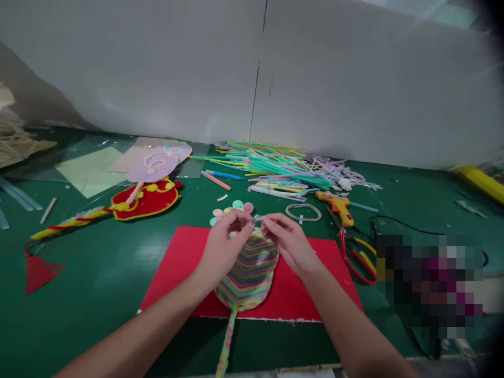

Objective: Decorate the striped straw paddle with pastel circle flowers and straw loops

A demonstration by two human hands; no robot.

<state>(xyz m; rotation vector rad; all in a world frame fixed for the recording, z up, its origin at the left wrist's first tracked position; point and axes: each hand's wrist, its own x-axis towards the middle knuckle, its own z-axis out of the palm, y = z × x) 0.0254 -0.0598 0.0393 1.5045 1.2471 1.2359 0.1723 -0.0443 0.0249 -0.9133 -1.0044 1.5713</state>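
Both hands meet above the top of a round fan [250, 273] with zigzag stripes in pastel colours and a twisted handle pointing toward me. The fan lies on a red board [177, 268]. My left hand [228, 241] and my right hand [289, 241] pinch a small, pale, shiny piece [255, 219] between their fingertips; what it is cannot be made out. Just beyond my left hand are several small pastel discs [238, 204], partly hidden by its fingers.
Behind lie many pastel fuzzy stems [275, 165], a pink marker [216, 180] and a blue one [224, 175]. A glue gun [336, 206] and red-handled pliers [354, 260] sit right. A red fan [145, 200] and purple shapes [153, 165] rest left.
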